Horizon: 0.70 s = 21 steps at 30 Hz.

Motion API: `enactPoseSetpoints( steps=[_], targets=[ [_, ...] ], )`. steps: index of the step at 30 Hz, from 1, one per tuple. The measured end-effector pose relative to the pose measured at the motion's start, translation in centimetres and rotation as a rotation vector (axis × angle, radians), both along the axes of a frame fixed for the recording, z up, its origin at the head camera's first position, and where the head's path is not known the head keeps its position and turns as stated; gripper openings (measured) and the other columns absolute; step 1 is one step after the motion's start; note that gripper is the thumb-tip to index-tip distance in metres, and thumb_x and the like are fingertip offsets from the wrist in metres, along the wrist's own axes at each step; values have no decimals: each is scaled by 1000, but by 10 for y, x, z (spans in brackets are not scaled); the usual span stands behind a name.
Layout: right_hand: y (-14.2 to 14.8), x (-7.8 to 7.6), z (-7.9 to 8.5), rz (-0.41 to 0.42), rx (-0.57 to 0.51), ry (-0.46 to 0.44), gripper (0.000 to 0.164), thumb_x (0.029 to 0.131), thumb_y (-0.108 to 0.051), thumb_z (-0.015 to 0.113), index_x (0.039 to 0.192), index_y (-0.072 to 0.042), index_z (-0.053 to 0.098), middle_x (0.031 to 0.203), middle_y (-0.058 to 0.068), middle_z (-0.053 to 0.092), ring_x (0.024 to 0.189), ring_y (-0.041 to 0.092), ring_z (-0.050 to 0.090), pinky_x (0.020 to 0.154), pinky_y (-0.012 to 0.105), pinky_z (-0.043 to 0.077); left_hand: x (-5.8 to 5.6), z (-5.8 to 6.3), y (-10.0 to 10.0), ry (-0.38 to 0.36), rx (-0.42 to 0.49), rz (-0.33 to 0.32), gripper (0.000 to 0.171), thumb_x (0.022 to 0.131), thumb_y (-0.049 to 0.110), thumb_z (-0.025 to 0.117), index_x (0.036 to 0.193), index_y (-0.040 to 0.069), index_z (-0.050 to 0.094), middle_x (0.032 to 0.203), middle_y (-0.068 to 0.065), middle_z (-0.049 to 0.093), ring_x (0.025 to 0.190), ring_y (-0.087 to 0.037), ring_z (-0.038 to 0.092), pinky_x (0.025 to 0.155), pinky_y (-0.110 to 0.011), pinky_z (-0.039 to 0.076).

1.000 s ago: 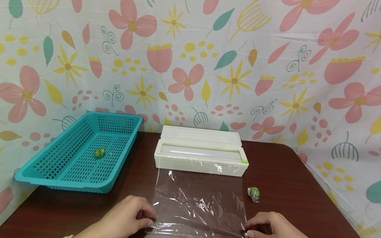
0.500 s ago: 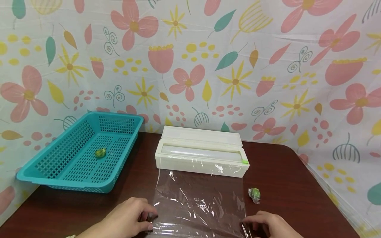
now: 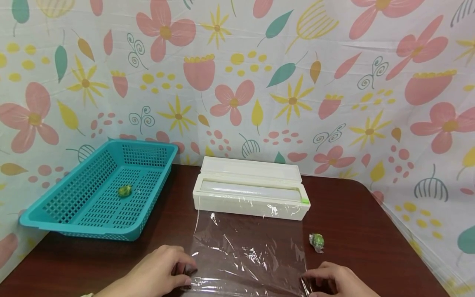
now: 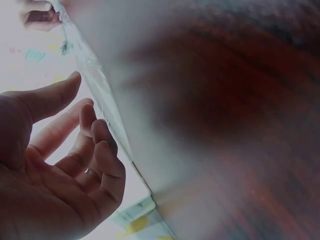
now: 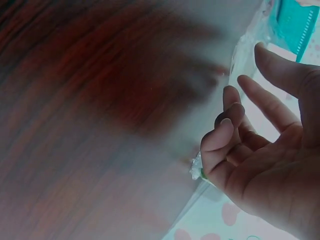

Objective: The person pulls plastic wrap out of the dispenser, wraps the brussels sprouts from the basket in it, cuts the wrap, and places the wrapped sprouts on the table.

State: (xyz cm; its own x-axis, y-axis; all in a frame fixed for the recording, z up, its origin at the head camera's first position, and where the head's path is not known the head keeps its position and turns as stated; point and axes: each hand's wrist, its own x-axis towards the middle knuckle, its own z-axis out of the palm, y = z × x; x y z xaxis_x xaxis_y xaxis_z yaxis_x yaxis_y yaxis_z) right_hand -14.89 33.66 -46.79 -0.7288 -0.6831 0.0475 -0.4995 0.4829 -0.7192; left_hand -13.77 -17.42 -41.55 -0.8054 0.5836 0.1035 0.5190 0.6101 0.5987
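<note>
- Clear plastic film (image 3: 248,247) lies at the centre of the dial used here, read in the head view with twelve at the far side; it is creased and glossy, with the dark table (image 3: 356,218) showing through.
- Left hand (image 3: 159,268) is at nine o'clock, at the film's near edge region, fingers bent and thumb apart from the index finger in its wrist view; whether it pinches the film I cannot tell.
- Right hand (image 3: 339,280) is between three and four o'clock, fingers bent likewise at the opposite edge, thumb and index tips apart in its wrist view; whether it pinches the film I cannot tell.
- White box (image 3: 252,181) stands at twelve, its lid (image 3: 250,170) raised behind; a pale roll (image 3: 252,190) lies inside, the film runs over the front wall, and a green piece (image 3: 305,201) sits at the right end.
- Small green wrapped item (image 3: 316,242) rests near three o'clock, beside the film.
- Teal basket (image 3: 128,232) stands at ten o'clock, with a yellow-green item (image 3: 124,190) inside.
- Floral sheet (image 3: 233,62) hangs behind the table.
</note>
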Motion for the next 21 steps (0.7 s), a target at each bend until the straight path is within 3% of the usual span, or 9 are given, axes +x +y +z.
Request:
enactPoseSetpoints(
  steps=[4,10,16,19,21],
  targets=[
    [7,-5,-17,-36,9,-22,36,95,-17,81,130,-19,75,94,-18,60,67,-4,49,53,22,45,0,0,0,-5,-3,6,20,83,19,90,101,25,83,77,23,51,70,1,50,62,-25,45],
    [10,-7,-25,-23,38,13,39,95,-20,81,134,-16,73,94,-18,58,64,-4,47,51,23,44,-1,-4,-1,-21,-28,17,25,81,20,92,104,24,83,75,21,51,70,0,49,60,-25,44],
    [19,-11,-41,-51,90,63,47,91,-33,85,137,-30,71,94,-22,57,65,-6,48,52,22,46,-3,-6,-1,-11,-77,26,32,78,16,92,104,30,82,73,19,48,68,0,46,58,-26,41],
    [13,-7,-31,-38,81,94,50,90,-31,86,137,-26,71,94,-22,55,66,-6,46,51,21,44,-4,-6,0,-24,-90,42,34,77,15,92,107,29,83,73,18,48,69,-1,46,59,-27,41],
    [0,1,-10,-31,69,78,46,91,-24,85,135,-17,73,93,-22,54,66,-6,45,52,21,43,-4,-5,0,-26,-94,46,34,78,15,92,108,27,83,73,18,48,70,-1,46,59,-27,41]
  ],
)
